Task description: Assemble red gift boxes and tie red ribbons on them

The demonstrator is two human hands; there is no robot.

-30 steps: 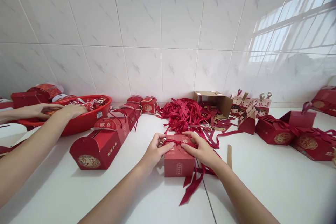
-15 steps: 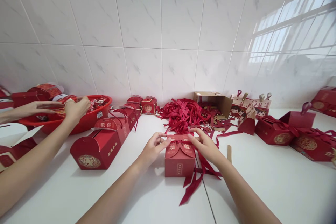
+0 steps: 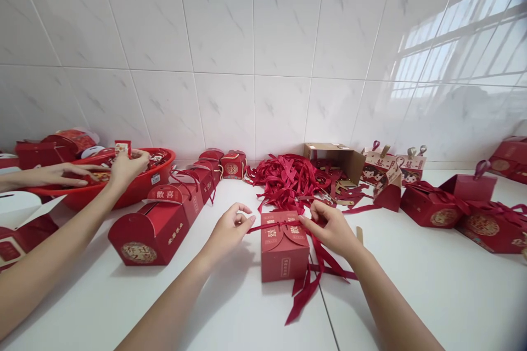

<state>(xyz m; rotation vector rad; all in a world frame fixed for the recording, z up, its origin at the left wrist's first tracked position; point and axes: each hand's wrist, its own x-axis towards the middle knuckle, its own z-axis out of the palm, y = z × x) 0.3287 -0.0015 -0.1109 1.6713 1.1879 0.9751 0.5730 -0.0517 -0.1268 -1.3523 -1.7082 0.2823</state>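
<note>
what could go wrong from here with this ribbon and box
A hard tug could drag or tip the box, since the left hand is off it, pinching the ribbon out past its left side.

If the ribbon slips, the curved flaps beneath it might lift.

The loose tails lie on the table near the right forearm, so they might get snagged.

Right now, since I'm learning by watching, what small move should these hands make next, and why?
Probably draw the ribbon a little tighter: it crosses the top of the red box, the left hand pinches a length stretched past one side, and the right hand is at the other.
</note>
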